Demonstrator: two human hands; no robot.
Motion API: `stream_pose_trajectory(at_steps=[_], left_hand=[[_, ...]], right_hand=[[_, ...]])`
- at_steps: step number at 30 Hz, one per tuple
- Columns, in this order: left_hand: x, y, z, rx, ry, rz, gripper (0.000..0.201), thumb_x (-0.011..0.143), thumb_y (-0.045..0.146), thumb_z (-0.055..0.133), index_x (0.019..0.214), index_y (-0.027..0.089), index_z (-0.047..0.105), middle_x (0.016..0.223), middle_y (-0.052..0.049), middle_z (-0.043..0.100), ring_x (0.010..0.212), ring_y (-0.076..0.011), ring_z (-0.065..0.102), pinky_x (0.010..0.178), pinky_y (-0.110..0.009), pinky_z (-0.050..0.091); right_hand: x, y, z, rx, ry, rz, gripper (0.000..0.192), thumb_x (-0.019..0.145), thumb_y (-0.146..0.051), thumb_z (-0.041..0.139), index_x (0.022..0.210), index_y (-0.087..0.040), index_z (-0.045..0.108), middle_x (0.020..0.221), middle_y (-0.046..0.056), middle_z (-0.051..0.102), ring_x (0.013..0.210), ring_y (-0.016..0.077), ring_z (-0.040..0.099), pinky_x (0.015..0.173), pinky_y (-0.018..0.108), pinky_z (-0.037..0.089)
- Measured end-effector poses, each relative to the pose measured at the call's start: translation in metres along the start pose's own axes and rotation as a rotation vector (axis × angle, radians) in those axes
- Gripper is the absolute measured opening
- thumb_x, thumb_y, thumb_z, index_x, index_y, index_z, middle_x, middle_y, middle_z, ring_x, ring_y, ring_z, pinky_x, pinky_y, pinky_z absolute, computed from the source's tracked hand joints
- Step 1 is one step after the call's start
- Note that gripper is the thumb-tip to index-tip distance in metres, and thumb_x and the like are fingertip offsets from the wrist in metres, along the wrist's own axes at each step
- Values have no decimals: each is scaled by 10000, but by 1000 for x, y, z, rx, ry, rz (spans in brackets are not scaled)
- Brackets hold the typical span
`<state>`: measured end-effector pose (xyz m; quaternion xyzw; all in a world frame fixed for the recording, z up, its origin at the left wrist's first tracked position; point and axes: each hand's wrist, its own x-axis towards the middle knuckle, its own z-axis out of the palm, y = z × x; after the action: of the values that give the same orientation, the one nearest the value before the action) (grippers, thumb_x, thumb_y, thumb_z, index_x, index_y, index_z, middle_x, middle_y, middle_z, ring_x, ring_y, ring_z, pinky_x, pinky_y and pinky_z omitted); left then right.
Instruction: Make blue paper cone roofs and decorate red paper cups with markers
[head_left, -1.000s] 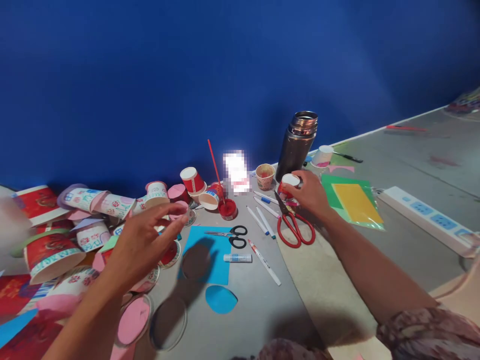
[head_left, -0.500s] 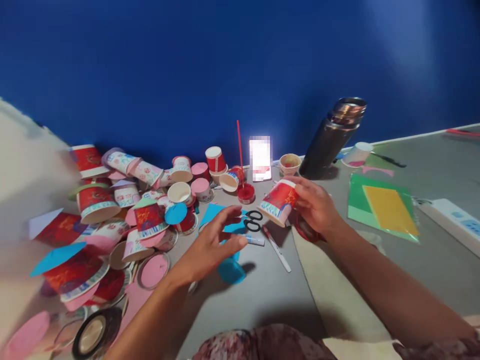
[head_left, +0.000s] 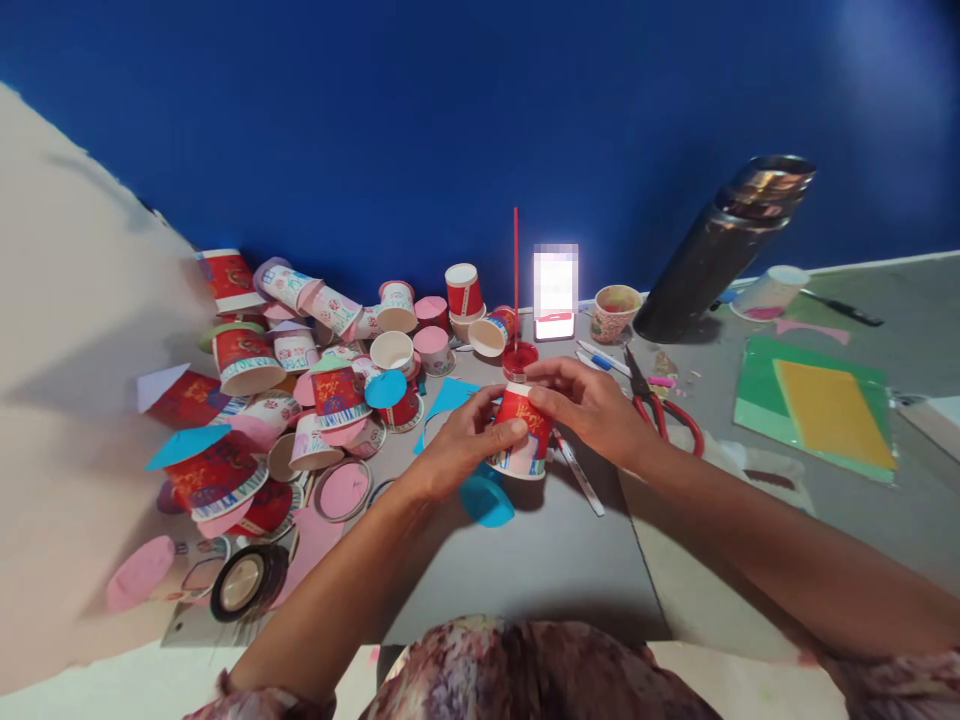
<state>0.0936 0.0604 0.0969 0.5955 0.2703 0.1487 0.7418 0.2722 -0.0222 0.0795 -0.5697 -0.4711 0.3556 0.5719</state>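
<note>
A red and white paper cup is held upside down between my two hands over the table. My left hand grips its left side, thumb across the front. On the upper right of the cup, my right hand closes with thumb and fingers. Beneath and left of the cup lies a blue paper piece, and another blue sheet lies behind my left hand. A white marker rests to the right of the cup. The black-handled scissors seen earlier are hidden now.
Many decorated paper cups crowd the left side. Behind stand a red pot with a stick, a lit phone and a dark flask. Red-handled pliers and green and yellow sheets lie right.
My right hand has brought the cup leftward, and my left hand, open before, has closed on it. The view has shifted, uncovering the red-handled pliers.
</note>
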Motion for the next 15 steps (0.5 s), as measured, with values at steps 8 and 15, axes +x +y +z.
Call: stream_pose_trajectory(at_steps=[8, 15], left_hand=[[-10, -9, -33, -514, -35, -79, 472, 839, 429, 719, 1179, 107, 664, 1075, -149, 772, 965, -328, 743, 840, -451, 594], [-13, -17, -53, -627, 19, -14, 465, 909, 444, 637, 1225, 104, 645, 1009, -134, 782, 963, -364, 755, 744, -476, 636]], right_hand=[[-9, 15, 12, -185, 130, -62, 253, 904, -417, 654, 1027, -204, 709, 962, 54, 759, 826, 198, 689, 656, 292, 518], [-16, 42, 9, -629, 49, -234, 112, 890, -265, 621, 844, -211, 708, 828, 29, 755, 710, 181, 659, 634, 287, 453]])
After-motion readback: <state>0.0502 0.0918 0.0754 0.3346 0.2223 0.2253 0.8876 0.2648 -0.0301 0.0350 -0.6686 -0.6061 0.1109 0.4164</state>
